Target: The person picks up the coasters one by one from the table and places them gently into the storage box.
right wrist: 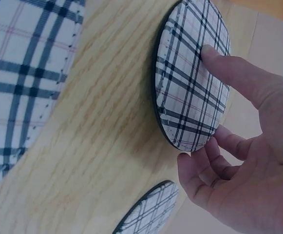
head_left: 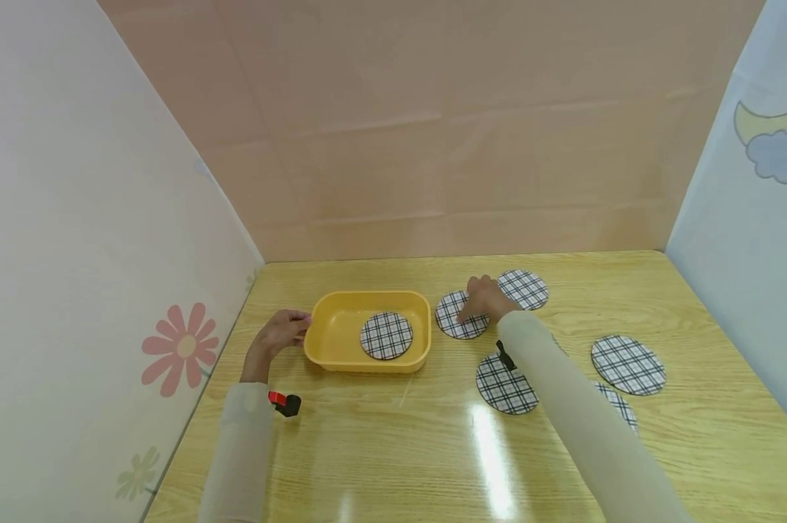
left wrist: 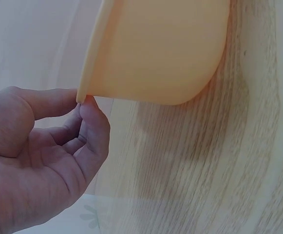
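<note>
The tub point(head_left: 367, 330) is yellow. The coasters point(head_left: 627, 364) are white with black plaid and thin red lines. The table point(head_left: 393, 450) is pale wood grain.

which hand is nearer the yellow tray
Left. The left hand holds the rim of the tray at its left end. The right hand is off to the tray's right, on a plaid coaster.
</note>
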